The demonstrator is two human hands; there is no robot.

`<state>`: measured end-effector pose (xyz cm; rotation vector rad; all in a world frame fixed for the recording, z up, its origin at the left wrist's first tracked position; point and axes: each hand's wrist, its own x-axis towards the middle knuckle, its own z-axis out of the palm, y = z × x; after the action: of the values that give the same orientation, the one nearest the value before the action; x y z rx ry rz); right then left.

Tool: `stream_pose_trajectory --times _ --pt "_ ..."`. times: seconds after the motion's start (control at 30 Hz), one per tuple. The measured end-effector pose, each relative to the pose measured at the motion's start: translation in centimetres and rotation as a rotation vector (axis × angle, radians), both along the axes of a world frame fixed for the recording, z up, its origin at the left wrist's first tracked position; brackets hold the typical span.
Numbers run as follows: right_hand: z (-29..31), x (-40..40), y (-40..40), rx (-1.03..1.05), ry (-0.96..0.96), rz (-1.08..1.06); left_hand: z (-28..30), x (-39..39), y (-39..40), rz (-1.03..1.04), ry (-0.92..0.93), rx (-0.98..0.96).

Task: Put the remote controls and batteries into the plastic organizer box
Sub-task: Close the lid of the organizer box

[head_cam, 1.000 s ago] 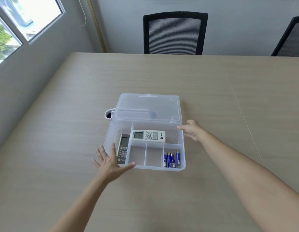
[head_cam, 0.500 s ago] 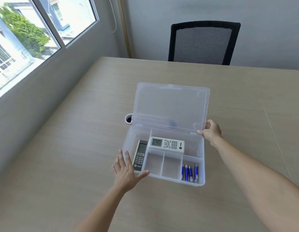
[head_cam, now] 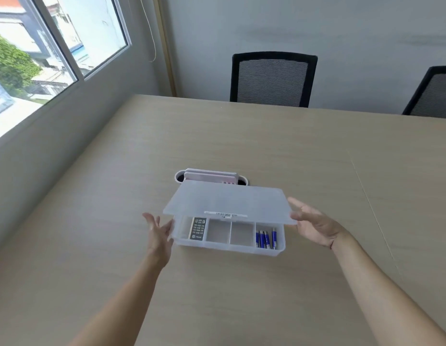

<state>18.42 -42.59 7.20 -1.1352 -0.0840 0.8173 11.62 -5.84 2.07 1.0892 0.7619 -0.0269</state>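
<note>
The plastic organizer box (head_cam: 228, 242) sits on the desk (head_cam: 266, 151), its frosted lid (head_cam: 229, 203) tilted low over it, leaving only the front row of compartments in sight. In the box's left compartment lies a grey remote control (head_cam: 198, 229); in its right one lie the blue batteries (head_cam: 265, 238). The left hand (head_cam: 159, 233), fingers spread, touches the box's left end. The right hand (head_cam: 313, 224), open, touches the lid's right edge; neither hand grips anything.
</note>
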Motion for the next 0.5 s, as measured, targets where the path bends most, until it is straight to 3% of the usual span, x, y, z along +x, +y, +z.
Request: stream_pose_trajectory --times 0.13,0.3,0.5 --pt "-3.3 -2.7 3.2 -0.500 -0.072 -0.116 0.2 -0.7 -0.2 -0.139 0.097 0.169" --pt "-6.0 -4.4 7.2 -1.088 -0.097 -0.172 -0.6 -0.7 -1.5 -0.447 0.201 0.773" --pt "-7.2 -4.7 8.5 -1.259 -0.065 -0.249 -2.8 -0.3 -1.0 -0.510 0.203 0.928"
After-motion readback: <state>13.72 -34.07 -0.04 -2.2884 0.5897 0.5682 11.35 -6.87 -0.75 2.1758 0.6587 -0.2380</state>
